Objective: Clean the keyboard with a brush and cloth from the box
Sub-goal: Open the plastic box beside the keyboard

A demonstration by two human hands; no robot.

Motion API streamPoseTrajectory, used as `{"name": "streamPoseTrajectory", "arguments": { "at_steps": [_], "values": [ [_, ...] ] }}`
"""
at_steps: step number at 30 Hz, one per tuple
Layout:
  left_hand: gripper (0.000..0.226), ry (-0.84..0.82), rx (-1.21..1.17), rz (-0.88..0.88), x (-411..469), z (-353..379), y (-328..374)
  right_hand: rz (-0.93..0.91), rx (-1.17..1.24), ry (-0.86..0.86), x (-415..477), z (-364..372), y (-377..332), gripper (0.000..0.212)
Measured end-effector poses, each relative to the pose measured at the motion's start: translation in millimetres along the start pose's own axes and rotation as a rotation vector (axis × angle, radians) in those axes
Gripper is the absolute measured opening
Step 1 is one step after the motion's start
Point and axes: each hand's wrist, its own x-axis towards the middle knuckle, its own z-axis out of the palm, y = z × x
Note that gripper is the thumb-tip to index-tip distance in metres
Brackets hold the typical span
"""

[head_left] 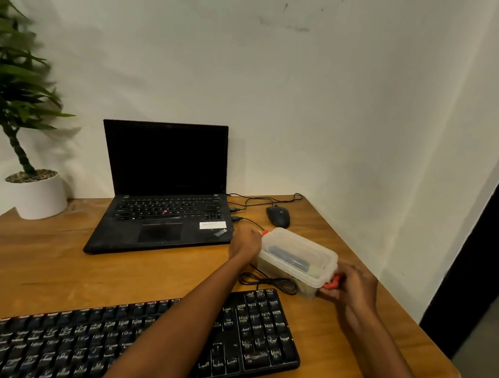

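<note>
a: where's the clear plastic lidded box (296, 258)?
b: on the wooden desk (60, 258), just past the right end of the black keyboard (113, 344), right of the open black laptop (164, 200). the lid's on, with something dark inside. can't tell if it's the brush.
a: how does it lie?
b: its long axis slants far-left to near-right, a hand at each short end. the right hand (352, 287) is nearer, fingers pinching the near red latch (332, 282). the left hand (246, 243) reaches over the keyboard to the far red latch (265, 233). its fingers are hidden, so i can't tell its grip.
a: next?
b: probably both latches lift, then the lid.
</note>
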Motion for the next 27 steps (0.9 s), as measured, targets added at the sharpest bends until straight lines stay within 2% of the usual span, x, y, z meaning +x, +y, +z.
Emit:
{"name": "streamPoseTrajectory", "arguments": {
  "at_steps": [3, 6, 7, 8, 11, 13, 15, 17, 18, 20, 24, 25, 27],
  "values": [
    [0.038, -0.009, -0.012, -0.049, -0.3, -2.8, -1.8, 0.062, 0.047, -0.039, -3.3, -2.8, 3.0, 0.015],
    [0.016, -0.05, -0.012, -0.064, 0.2, -10.0, -0.8, 0.122, -0.08, -0.123, -4.3, -8.9, 4.3, 0.019],
    [0.02, -0.057, -0.008, -0.062, 0.6, -12.4, -2.4, 0.111, -0.15, -0.129, -3.9, -10.4, 4.2, 0.024],
    [0.025, -0.059, 0.002, -0.047, 1.5, -13.8, -5.0, 0.074, -0.228, -0.11, -4.5, -11.4, 2.3, 0.03],
    [0.018, -0.082, -0.063, 0.018, -0.2, -18.3, -10.5, -0.15, -0.378, -0.096, -6.2, -13.2, -9.4, 0.045],
    [0.021, -0.097, -0.117, 0.065, -5.0, -20.6, -12.5, -0.251, -0.466, -0.295, -5.8, -13.9, -19.3, 0.06],
    [0.026, -0.103, -0.162, 0.09, -10.2, -21.4, -16.0, -0.306, -0.708, -0.518, -3.1, -13.2, -26.2, 0.08],
    [0.029, -0.112, -0.199, 0.107, -15.0, -21.5, -19.6, -0.365, -0.942, -0.601, -0.5, -11.2, -26.7, 0.097],
    [0.031, -0.113, -0.211, 0.108, -16.2, -21.6, -21.5, -0.367, -0.985, -0.599, 2.0, -9.9, -25.8, 0.1],
    [0.032, -0.12, -0.235, 0.101, -18.8, -23.1, -22.4, -0.38, -0.986, -0.585, 7.8, -7.5, -27.1, 0.093],
    [0.034, -0.136, -0.243, 0.103, -22.5, -25.1, -21.3, -0.342, -0.8, -0.555, 20.2, -5.7, -44.2, 0.04],
    [0.035, -0.14, -0.227, 0.115, -23.4, -25.3, -21.0, -0.321, -0.738, -0.545, 23.6, -5.1, -49.6, 0.037],
    [0.037, -0.17, -0.184, 0.146, -26.1, -25.6, -20.3, -0.289, -0.633, -0.471, 31.7, -4.4, -57.1, 0.046]
  ]
}}
